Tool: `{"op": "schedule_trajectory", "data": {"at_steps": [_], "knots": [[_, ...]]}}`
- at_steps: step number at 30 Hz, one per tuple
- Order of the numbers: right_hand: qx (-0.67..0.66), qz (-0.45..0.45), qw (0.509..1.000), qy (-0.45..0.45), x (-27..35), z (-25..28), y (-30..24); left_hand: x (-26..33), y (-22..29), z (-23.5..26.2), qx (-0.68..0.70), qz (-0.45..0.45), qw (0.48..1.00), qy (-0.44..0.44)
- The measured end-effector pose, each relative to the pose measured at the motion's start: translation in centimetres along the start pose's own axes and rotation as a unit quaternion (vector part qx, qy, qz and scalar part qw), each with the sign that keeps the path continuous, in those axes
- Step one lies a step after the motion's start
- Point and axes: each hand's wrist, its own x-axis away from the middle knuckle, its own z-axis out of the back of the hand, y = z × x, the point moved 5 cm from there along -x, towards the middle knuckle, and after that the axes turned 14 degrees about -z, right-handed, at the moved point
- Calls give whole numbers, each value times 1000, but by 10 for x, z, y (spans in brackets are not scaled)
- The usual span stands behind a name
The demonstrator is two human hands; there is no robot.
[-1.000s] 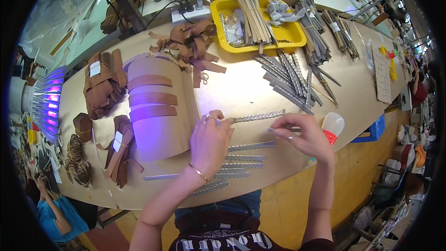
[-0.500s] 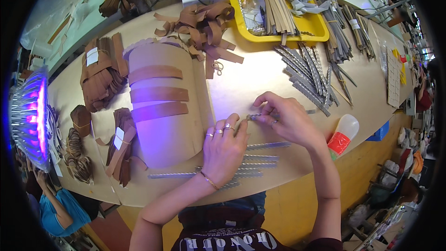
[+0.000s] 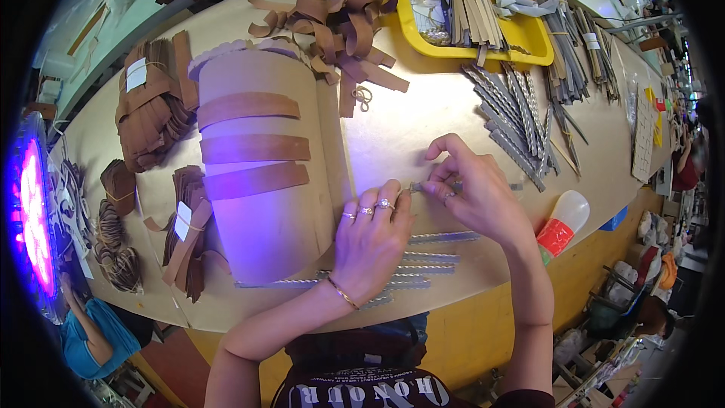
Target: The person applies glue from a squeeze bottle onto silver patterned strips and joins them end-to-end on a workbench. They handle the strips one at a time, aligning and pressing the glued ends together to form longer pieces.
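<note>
My left hand [image 3: 371, 242], with rings and a bracelet, rests on the table with its fingers curled. Its thumb and forefinger close at the left end of a narrow grey braided strip [image 3: 516, 187]. From the other side, my right hand [image 3: 476, 195] pinches the same strip between thumb and forefinger, its forefinger bent high. The strip's far end pokes out to the right beyond that hand. Several similar grey twisted strips [image 3: 434, 258] lie beside and below my left hand. A tan curved form [image 3: 260, 234], to the left, carries three brown leather strips [image 3: 255, 149].
A yellow tray [image 3: 453, 54] with bundled strips stands at the back. Near it lie more braided strips [image 3: 513, 125] and loose brown strips [image 3: 336, 15]. A clear bottle with a red band [image 3: 559, 230] is by the right edge. A glowing lamp [image 3: 34, 211] stands far left.
The view has shifted slightly. Both hands stay at the strip's left end, and my right forefinger is raised a little more. The strips on the table lie as before.
</note>
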Motion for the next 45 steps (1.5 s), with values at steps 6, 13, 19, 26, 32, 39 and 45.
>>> {"op": "schedule_trajectory", "data": {"at_steps": [6,13,19,26,32,39,45], "knots": [[16,7,1000,22,1,0,-1,0,1,0,4,4,1000,-4],[31,-5,999,41,2,0,-4,-1,0,2,31,11,999,-1],[34,-17,998,43,3,0,-4,-1,0,5,31,13,999,16],[40,-17,998,47,3,-1,-2,-6,2,-3,-13,-10,1000,-8],[117,-49,989,72,7,5,4,-8,6,-6,-83,-43,995,-40],[177,-57,980,75,23,26,19,-8,10,-8,-112,-51,992,-40],[173,-39,982,66,18,23,26,-10,10,-6,-114,-49,990,-66]]}}
